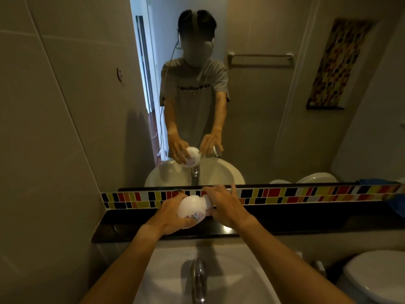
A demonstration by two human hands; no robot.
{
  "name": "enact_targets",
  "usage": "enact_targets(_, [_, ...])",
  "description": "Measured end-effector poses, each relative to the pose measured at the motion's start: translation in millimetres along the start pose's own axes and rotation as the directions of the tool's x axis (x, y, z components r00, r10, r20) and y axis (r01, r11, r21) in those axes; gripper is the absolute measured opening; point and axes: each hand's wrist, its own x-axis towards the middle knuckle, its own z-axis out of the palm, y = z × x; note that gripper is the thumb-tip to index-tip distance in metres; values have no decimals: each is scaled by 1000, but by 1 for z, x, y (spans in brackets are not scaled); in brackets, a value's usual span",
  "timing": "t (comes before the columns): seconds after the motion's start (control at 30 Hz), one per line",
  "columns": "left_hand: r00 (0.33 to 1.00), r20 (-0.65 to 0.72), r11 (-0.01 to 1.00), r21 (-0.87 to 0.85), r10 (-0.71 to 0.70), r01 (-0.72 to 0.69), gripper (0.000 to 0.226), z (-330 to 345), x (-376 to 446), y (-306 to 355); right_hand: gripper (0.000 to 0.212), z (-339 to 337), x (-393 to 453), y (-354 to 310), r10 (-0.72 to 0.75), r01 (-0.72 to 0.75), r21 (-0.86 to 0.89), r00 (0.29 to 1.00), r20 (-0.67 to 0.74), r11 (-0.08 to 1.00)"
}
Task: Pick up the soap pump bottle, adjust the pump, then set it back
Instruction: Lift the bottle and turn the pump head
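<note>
The white soap pump bottle (191, 206) is tilted on its side, held above the black ledge (295, 218) in front of the mirror. My left hand (169, 216) is wrapped around the bottle's round body from the left and below. My right hand (225, 205) covers the neck and pump end on the right, so the pump itself is hidden under my fingers. A small coloured label shows on the bottle's lower side. The mirror repeats both hands and the bottle.
A white sink (166, 270) with a chrome tap (198, 279) lies directly below my arms. A strip of coloured mosaic tiles (306, 194) runs behind the ledge. A toilet (377, 279) stands at the lower right, and a blue cloth (397, 205) lies at the ledge's far right.
</note>
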Motion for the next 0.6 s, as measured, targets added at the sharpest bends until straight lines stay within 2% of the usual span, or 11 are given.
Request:
enact_targets(0.07, [998, -32, 983, -178, -60, 53, 65, 0, -2, -1, 83, -5, 1, -4, 42, -27, 60, 967, -251, 998])
enact_targets(0.1, [995, -46, 962, -261, -89, 74, 61, 1, -3, 0, 88, -8, 1, -8, 135, -68, 195, 924, -357, 979])
enact_targets(0.13, [992, -55, 937, -339, -117, 91, 57, 1, -3, 0, 90, -12, 3, -12, 270, -113, 373, 876, -399, 921])
enact_targets(0.17, [988, -57, 908, -406, -142, 107, 53, 2, -2, 1, 88, -16, 4, -16, 411, -163, 558, 839, -355, 814])
enact_targets(0.2, [985, -52, 880, -459, -163, 121, 51, 2, -1, 2, 83, -20, 7, -18, 518, -214, 712, 821, -239, 669])
enact_targets(0.23, [984, -43, 859, -495, -175, 131, 51, 3, 0, 4, 72, -26, 10, -20, 561, -264, 819, 824, -83, 509])
enact_targets(0.3, [984, -28, 838, -529, -174, 133, 51, 4, 1, 10, 43, -36, 16, -24, 476, -335, 903, 861, 178, 269])
enact_targets(0.33, [986, -24, 836, -533, -164, 126, 51, 5, 1, 13, 30, -40, 18, -27, 425, -342, 916, 876, 231, 208])
enact_targets(0.4, [990, -22, 841, -531, -139, 106, 51, 7, 2, 19, 19, -46, 23, -34, 415, -343, 925, 874, 251, 163])
enact_targets(0.5, [985, -68, 857, -506, -158, 102, 55, 9, 2, 29, 16, -46, 29, -40, 470, -360, 919, 847, 248, 163])
enact_targets(0.6, [959, -179, 884, -452, -222, 121, 67, 12, 1, 39, 24, -41, 33, -46, 554, -400, 899, 796, 244, 178])
